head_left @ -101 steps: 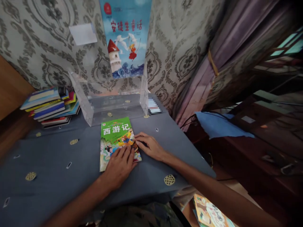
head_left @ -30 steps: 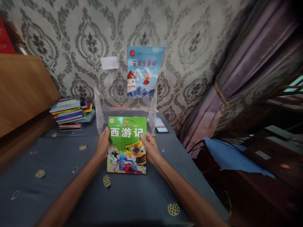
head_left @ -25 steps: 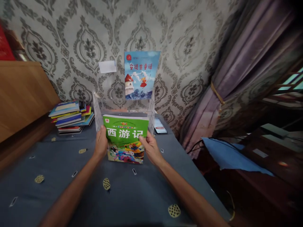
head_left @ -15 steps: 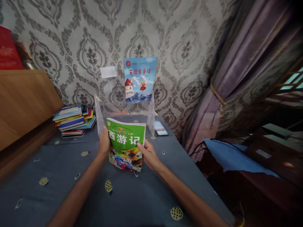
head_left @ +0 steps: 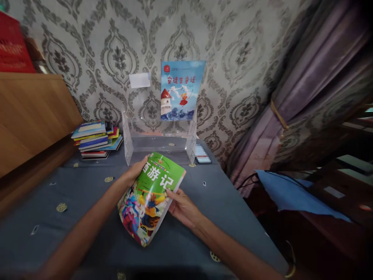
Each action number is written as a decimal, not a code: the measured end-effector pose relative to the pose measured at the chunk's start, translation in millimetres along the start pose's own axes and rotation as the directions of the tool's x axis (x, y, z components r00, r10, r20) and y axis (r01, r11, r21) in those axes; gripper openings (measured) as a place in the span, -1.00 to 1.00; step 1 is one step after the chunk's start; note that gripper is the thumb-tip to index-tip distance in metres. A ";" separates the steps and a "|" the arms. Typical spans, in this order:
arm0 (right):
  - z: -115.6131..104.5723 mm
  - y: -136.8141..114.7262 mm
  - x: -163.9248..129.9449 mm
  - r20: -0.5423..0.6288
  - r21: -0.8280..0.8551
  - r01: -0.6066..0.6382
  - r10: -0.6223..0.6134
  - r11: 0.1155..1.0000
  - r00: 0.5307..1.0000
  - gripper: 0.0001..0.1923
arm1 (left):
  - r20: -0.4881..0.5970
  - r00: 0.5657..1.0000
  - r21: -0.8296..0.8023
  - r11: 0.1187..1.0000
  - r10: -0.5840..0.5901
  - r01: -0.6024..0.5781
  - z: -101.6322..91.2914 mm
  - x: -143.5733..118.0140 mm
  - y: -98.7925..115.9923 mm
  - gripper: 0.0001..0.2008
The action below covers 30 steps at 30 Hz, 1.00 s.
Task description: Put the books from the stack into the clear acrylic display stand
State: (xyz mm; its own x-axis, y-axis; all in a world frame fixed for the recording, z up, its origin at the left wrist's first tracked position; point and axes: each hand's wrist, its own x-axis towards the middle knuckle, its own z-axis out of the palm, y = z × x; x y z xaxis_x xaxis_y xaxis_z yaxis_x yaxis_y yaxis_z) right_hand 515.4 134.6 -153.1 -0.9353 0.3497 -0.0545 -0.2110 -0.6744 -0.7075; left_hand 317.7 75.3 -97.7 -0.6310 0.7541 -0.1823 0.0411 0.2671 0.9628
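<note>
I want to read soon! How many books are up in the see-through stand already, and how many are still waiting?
One blue book already stands in the clear stand. The green book is in hand: the left hand and right hand hold it tilted above the table, not yet in the stand. A stack of books still waits to the stand's left.

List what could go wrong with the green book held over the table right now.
1. The green book is tilted and bowed between the left hand at its top corner and the right hand under its edge; it could slip or crease.
2. The clear stand sits just beyond it, already propping a blue book; a bump might topple that.
3. The book stack to the left looks uneven and could slide if the table is jolted.
</note>
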 end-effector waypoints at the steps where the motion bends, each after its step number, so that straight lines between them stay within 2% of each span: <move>1: -2.5 3.7 -1.2 -0.023 0.014 -0.009 0.010 1.000 1.000 -0.65 | -0.040 0.997 0.130 0.989 0.070 -0.064 0.3 0.5 -3.6 -0.54; 2: -4.8 7.1 -1.6 -0.056 0.033 -0.018 0.020 0.999 0.998 -0.66 | -0.077 0.988 0.235 0.965 0.137 -0.115 1.2 -0.5 -6.9 -0.61; 4: -9.1 13.1 -0.4 -0.123 0.081 -0.038 0.048 0.996 0.991 -0.68 | -0.130 0.967 0.337 0.927 0.218 -0.164 4.7 -9.6 -12.2 -0.75; 6: -12.5 17.4 1.9 -0.165 0.125 -0.052 0.072 0.991 0.984 -0.69 | -0.097 0.951 0.465 0.858 0.294 -0.218 11.1 -29.7 -15.8 -0.70; 7: -13.7 18.9 2.9 -0.173 0.141 -0.054 0.078 0.989 0.982 -0.69 | -0.029 0.931 0.592 0.756 0.363 -0.277 15.3 -43.3 -17.3 -0.67; 8: -14.5 19.7 3.6 -0.172 0.153 -0.053 0.079 0.987 0.982 -0.68 | 0.090 0.913 0.707 0.620 0.398 -0.340 20.1 -58.3 -18.9 -0.67; 10: -14.5 19.6 3.6 -0.144 0.176 -0.062 0.088 0.982 0.986 -0.68 | 0.291 0.866 0.786 0.414 0.407 -0.459 30.4 -87.9 -23.4 -0.60; 12: -12.5 17.3 2.1 -0.078 0.201 -0.101 0.119 0.974 0.990 -0.66 | 0.341 0.849 0.842 0.270 0.404 -0.467 40.4 -110.6 -29.9 -0.47; 15: -7.5 11.5 -1.1 0.028 0.227 -0.147 0.145 0.963 0.989 -0.59 | 0.314 0.883 0.916 0.132 0.350 -0.378 51.6 -124.9 -38.2 -0.41; 19: -3.6 4.9 -3.8 0.084 0.230 -0.150 0.134 0.962 0.987 -0.50 | 0.307 0.908 0.939 0.066 0.287 -0.338 56.0 -123.0 -34.5 -0.44; 24: -7.3 3.5 -4.7 0.095 0.248 -0.165 0.146 0.955 0.985 -0.55 | 0.318 0.924 0.934 0.100 0.214 -0.344 52.6 -121.6 -19.0 -0.47; 30: -11.8 6.2 -6.4 0.087 0.228 -0.182 0.167 0.957 0.982 -0.63 | 0.336 0.917 0.927 0.098 0.213 -0.363 48.4 -123.8 -9.8 -0.60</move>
State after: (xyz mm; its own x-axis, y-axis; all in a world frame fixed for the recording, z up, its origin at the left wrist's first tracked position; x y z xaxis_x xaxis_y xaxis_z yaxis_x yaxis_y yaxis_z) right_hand 523.4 135.9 -165.5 -0.9785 0.1746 -0.1101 -0.0959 -0.8569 -0.5065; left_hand 432.9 8.4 -94.3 -0.3095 0.9505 -0.0288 0.9508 0.3089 -0.0241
